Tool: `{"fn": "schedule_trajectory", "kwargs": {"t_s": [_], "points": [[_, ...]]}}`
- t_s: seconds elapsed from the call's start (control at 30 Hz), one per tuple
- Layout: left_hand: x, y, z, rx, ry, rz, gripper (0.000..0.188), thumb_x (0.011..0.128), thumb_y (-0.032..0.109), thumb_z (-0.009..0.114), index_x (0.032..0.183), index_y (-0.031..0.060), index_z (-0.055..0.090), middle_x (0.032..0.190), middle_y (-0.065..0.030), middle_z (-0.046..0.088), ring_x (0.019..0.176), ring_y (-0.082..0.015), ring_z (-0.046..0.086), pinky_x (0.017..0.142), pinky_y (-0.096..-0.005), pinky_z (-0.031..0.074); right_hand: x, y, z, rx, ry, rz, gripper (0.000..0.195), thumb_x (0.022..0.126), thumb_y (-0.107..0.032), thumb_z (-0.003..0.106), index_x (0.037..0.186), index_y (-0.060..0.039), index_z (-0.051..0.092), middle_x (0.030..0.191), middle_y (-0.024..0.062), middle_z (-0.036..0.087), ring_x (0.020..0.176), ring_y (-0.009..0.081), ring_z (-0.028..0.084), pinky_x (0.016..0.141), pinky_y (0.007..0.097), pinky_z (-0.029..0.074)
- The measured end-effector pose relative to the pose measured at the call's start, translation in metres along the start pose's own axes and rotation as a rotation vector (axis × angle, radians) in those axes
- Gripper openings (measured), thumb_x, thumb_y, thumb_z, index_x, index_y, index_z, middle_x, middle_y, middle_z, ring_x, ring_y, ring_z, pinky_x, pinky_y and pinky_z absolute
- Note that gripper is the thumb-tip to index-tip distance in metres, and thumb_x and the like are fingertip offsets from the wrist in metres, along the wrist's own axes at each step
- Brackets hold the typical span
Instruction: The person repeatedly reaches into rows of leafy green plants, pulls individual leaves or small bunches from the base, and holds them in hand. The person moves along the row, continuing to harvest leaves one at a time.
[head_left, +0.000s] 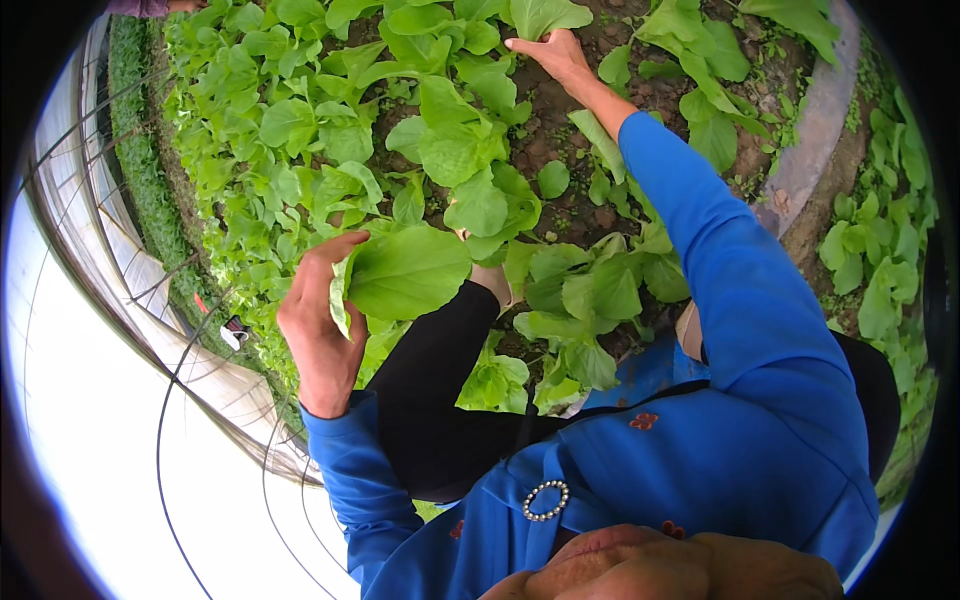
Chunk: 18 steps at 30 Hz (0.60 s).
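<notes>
My left hand (322, 322) is curled round broad green leaves (411, 271) of a leafy vegetable, raised above my knee at the picture's left; its fingertips are partly behind the leaves. Far forward, my right hand (555, 56) reaches down among the plants. Its thumb points left, below a wide pale-green leaf (550, 15), and that leaf hides the other fingers, so their grip cannot be made out. Leafy plants (457, 142) grow in the brown soil (544, 105) between the two hands, and more plants (600, 281) stand close before my legs.
Dense leafy greens (289, 124) cover the left side. A grey strip (814, 127) curves along the bed at right, with more plants (877, 247) beyond. Plastic sheeting (142, 262) on thin hoops borders the left. Another person's purple sleeve (139, 7) shows at the top left.
</notes>
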<state>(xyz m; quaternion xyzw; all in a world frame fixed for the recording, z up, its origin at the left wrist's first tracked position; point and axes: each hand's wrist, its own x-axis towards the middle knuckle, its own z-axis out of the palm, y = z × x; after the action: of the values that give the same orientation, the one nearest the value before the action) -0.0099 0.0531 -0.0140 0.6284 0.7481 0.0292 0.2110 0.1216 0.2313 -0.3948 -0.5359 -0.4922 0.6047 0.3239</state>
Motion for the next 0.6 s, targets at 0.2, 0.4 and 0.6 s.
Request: {"fn": "schedule_trajectory", "kwargs": {"t_s": [0.2,0.4,0.6], "points": [[0.004,0.004,-0.003,-0.035,0.018,0.002,0.051,0.06,-0.013,0.042,0.106,0.0007,0.059,0.106,-0.0151,0.064,0.102,-0.0335,0.062,0.093,-0.0363,0.046,0.013,-0.017,0.049,-0.452,-0.228,-0.1,0.044,0.072,-0.038,0.075,0.09,0.0011,0.067,0.093,0.023,0.064,0.087,0.0385,0.062,0.077,0.0454,0.051],[0.003,0.005,-0.009,-0.052,0.031,-0.018,0.049,0.06,-0.008,0.042,0.105,-0.0018,0.059,0.105,-0.0163,0.065,0.101,-0.0334,0.062,0.095,-0.0365,0.044,-0.027,-0.012,0.121,-0.65,-0.372,-0.642,0.063,0.084,-0.02,0.065,0.141,-0.0243,0.038,0.092,0.015,0.062,0.107,0.0336,0.055,0.095,0.0552,0.037],[0.003,0.004,-0.012,-0.124,0.063,-0.048,0.04,0.066,-0.003,0.044,0.102,-0.0026,0.061,0.105,-0.0153,0.065,0.099,-0.0294,0.063,0.092,-0.035,0.045,-0.026,-0.016,0.122,-0.685,-0.85,-0.667,0.071,0.073,-0.004,0.061,0.137,-0.0285,0.043,0.121,0.0129,0.05,0.108,0.0326,0.053,0.089,0.0516,0.04]]}}
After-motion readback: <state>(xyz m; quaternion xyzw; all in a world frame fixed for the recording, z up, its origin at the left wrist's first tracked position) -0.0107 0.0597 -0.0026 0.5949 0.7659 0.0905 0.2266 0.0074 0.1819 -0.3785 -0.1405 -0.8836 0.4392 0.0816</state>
